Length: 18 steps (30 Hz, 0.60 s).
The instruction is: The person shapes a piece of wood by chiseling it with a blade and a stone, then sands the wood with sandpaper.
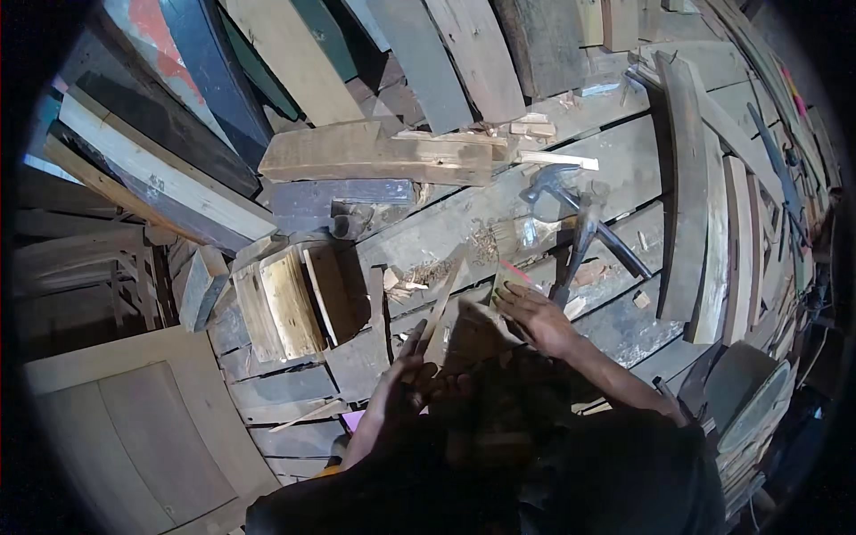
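My left hand is closed around the lower end of a thin wooden strip, which points up and away from me. To its right, the fingers of my right hand are bent over a small pale flat piece with a pinkish-red edge. I cannot tell what that piece is made of. Just beyond this hand lies a paintbrush with pale bristles. A claw hammer and another hammer rest beside it. Shadow partly covers the space between my hands.
Wood shavings lie scattered on the plank surface. A thick notched beam crosses the far side, with a dark painted block before it. Upright short boards stand left. Long boards lie right; a panelled wooden door is lower left.
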Motion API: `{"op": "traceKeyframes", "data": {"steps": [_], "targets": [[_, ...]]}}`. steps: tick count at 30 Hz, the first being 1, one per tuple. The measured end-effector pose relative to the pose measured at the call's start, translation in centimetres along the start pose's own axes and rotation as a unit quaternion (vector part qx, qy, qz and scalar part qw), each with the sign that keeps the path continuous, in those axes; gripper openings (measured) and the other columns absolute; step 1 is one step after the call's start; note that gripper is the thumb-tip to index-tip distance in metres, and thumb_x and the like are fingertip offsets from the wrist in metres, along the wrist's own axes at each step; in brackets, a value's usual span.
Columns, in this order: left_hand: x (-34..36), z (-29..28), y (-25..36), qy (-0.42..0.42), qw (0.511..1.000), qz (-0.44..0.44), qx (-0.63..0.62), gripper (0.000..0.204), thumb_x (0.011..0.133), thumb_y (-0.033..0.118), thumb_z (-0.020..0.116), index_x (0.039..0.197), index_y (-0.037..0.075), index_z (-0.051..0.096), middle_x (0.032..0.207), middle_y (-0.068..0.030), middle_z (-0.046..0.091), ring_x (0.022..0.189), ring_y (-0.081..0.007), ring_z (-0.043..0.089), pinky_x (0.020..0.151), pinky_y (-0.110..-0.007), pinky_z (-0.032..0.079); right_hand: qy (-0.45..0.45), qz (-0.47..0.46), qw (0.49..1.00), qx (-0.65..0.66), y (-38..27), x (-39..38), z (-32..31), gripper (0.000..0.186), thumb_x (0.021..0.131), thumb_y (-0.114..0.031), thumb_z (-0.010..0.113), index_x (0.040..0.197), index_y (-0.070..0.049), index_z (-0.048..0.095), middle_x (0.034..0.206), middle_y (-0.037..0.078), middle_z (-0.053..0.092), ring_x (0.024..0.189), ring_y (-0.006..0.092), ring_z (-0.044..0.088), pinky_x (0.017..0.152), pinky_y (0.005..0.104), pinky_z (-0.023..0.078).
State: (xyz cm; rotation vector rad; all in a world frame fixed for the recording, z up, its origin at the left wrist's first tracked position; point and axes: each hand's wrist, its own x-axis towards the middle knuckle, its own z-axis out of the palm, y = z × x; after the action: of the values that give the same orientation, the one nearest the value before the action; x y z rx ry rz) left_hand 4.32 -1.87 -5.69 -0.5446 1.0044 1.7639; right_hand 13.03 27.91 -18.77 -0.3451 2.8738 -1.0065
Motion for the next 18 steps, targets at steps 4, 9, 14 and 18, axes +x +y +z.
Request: {"op": "traceKeyframes", "data": {"steps": [4,9,14,18], "targets": [[-0.7,0.9,1.1,0.115,0.988,-0.098,-0.037,0.067,0.097,0.028,0.058,0.161,0.024,0.04,0.079,0.001,0.046,0.062,-0.0156,0.044,0.069,-0.039,0.046,0.159,0.094,0.957,0.222,-2.5,2.0,-3.3,0.03,0.104,-0.007,0.057,0.131,0.002,0.066,0.123,0.026,0.07,0.119,0.0333,0.068,0.104,0.041,0.052],[-1.1,3.6,2.0,0.046,0.991,-0.099,0.08,0.072,0.093,0.023,0.059,0.161,0.015,0.037,0.073,0.0049,0.044,0.062,-0.009,0.043,0.067,-0.031,0.045,0.161,0.141,0.913,0.347,-4.2,4.0,-5.2,0.034,0.105,-0.016,0.061,0.136,-0.003,0.065,0.12,0.023,0.072,0.092,0.0241,0.072,0.083,0.035,0.056],[0.0,2.6,1.2,0.038,0.993,-0.102,0.037,0.072,0.091,0.02,0.06,0.16,0.013,0.039,0.061,0.007,0.035,0.055,-0.0074,0.039,0.066,-0.028,0.042,0.165,-0.172,0.931,0.276,-2.7,4.2,0.8,0.034,0.101,-0.01,0.061,0.133,-0.011,0.07,0.14,0.014,0.066,0.124,0.0268,0.066,0.108,0.043,0.054],[0.3,1.7,0.3,0.024,0.995,-0.085,0.051,0.076,0.088,0.017,0.06,0.16,0.009,0.038,0.083,0.0024,0.044,0.064,-0.0089,0.045,0.065,-0.025,0.042,0.081,0.097,0.951,0.283,-1.9,4.3,-1.3,0.04,0.102,-0.02,0.056,0.134,-0.001,0.068,0.143,0.015,0.065,0.137,0.0309,0.058,0.12,0.0403,0.04]]}}
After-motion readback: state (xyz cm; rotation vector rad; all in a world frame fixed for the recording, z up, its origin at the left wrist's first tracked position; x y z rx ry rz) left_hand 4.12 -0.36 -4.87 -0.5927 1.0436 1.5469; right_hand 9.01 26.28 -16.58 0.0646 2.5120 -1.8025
